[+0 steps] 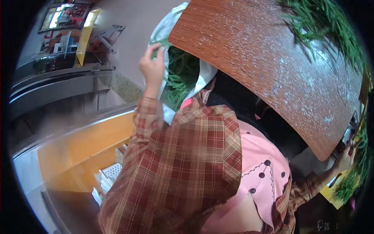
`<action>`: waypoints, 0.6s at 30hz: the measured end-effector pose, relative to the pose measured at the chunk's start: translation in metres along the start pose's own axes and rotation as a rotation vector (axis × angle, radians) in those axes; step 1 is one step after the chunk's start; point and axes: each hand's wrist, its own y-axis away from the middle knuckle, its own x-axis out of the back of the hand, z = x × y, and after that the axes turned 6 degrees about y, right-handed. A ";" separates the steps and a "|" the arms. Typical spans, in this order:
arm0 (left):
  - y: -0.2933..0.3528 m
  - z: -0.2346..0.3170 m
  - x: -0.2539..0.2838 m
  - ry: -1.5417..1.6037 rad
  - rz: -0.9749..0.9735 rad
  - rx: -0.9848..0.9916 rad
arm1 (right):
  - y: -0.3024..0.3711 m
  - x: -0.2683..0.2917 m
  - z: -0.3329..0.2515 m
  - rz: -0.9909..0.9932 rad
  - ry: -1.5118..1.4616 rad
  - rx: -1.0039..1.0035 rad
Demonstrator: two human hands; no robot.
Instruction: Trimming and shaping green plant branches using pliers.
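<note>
My left hand (pixel 151 70) is raised over an open white bag (pixel 202 76) beside the table's left corner. Its thumb and fingers are closed on a small green sprig (pixel 155 53), partly hidden by the fingers. Dark green needle-like branches (pixel 181 66) fill the bag. Far to the right, my right hand (pixel 344 159) is by the table's near right corner, its fingers curled round something dark and thin that I cannot make out. Green branches (pixel 352 183) hang just beside that hand, over a yellow piece (pixel 332 198).
The brown wood-grain table (pixel 249 50) is strewn with pale flecks. A heap of green branches (pixel 327 23) lies on its far right side. On my left stands an orange-yellow cabinet (pixel 89 144) with a white perforated piece (pixel 113 171). A framed picture (pixel 65 16) hangs at upper left.
</note>
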 end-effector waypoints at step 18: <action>0.010 -0.137 -0.134 -0.459 -0.402 -0.365 | 0.040 0.028 -0.113 0.304 -0.122 0.258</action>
